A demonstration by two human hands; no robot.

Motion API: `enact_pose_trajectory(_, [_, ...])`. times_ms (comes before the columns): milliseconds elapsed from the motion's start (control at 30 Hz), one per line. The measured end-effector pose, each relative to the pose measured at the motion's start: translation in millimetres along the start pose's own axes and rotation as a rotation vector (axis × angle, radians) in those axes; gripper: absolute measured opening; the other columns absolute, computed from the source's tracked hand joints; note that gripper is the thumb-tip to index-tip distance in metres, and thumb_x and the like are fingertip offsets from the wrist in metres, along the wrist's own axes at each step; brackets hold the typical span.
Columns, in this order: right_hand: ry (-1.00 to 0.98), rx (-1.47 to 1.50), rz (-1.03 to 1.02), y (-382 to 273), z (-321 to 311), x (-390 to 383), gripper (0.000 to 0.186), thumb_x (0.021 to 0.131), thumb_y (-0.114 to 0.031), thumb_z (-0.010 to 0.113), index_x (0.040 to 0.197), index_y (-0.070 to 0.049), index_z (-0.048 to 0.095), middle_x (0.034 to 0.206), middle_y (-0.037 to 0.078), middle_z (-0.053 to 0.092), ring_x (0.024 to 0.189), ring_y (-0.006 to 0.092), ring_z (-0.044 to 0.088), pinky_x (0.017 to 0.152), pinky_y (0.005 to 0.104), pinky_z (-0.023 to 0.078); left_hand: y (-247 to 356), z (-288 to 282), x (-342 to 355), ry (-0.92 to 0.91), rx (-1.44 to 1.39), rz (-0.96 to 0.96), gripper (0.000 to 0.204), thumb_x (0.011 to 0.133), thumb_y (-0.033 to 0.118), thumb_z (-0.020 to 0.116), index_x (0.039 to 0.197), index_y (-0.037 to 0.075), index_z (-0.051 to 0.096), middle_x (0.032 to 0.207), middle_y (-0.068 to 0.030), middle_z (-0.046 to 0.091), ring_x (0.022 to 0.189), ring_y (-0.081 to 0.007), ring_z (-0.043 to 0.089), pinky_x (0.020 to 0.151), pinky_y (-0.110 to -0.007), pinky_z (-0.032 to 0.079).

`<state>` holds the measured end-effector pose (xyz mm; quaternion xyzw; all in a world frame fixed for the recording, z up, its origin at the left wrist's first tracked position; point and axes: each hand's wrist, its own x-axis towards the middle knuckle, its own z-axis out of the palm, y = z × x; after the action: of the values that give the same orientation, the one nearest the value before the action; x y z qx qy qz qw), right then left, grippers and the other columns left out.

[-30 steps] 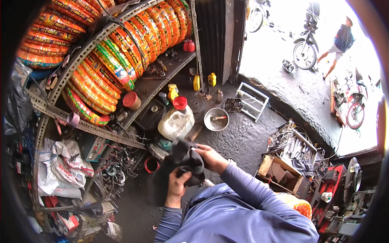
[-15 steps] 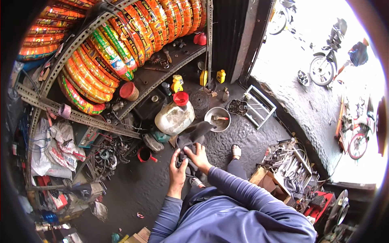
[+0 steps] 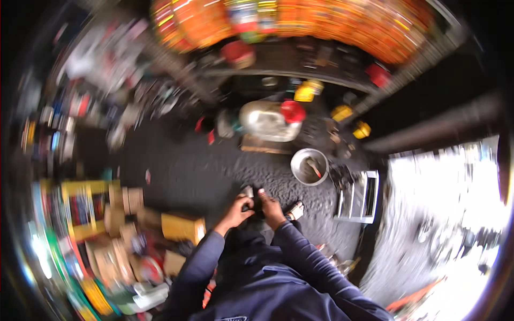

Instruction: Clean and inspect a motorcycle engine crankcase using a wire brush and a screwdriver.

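Observation:
Both my hands are in front of my body, a small gap apart, blurred by motion. My left hand (image 3: 235,212) has its fingers curled round a dark cloth (image 3: 257,213). My right hand (image 3: 272,210) is closed at the other side of the same cloth, one finger or the thumb pointing up. The cloth blends with the dark floor and my clothes, so its outline is hard to make out. Beyond my right hand, a metal bowl (image 3: 301,176) with a red-tipped brush (image 3: 313,166) in it sits on the floor.
A whitish jerrycan (image 3: 262,124) with a red funnel (image 3: 293,112) stands ahead, below a shelf of orange-wrapped tyres (image 3: 321,18). A metal frame (image 3: 369,197) lies to the right, near the bright doorway. Cardboard boxes (image 3: 182,227) are stacked at the left.
The view has swung left, bringing boxes at the left into sight. My hands have come closer to my body, and the cloth, plainly visible before, is now mostly lost against dark surroundings.

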<state>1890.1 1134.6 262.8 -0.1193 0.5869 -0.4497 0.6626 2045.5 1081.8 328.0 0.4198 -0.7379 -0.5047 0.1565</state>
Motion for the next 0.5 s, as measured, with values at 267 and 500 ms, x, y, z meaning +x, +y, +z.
enact_pose_trajectory(267, [-0.482, -1.502, -0.619, 27.3, -197.9, 66.8, 0.026, 0.084, -0.031, 0.069, 0.101, -0.011, 0.069, 0.099, 0.017, 0.068, 0.085, 0.0352, 0.064, 0.073, 0.0443, 0.051, -55.5, 19.2, -129.5, 0.78, 0.116, -0.726, 0.041, 0.093, 0.047, 0.057, 0.096, 0.007, 0.069, 0.086, -0.0171, 0.069, 0.081, -0.038, 0.066, 0.072, -0.045, 0.051])
enact_pose_trajectory(500, [-0.503, -1.994, -0.765, -61.2, -426.5, 136.4, 0.015, 0.075, -0.014, 0.068, 0.09, -0.017, 0.069, 0.069, 0.005, 0.064, 0.063, 0.0279, 0.064, 0.06, 0.0423, 0.054, -55.3, -68.9, -247.1, 0.632, 0.19, -1.374, 0.062, 0.078, 0.071, 0.06, 0.085, 0.01, 0.074, 0.089, -0.0158, 0.07, 0.09, -0.0336, 0.067, 0.075, -0.05, 0.049])
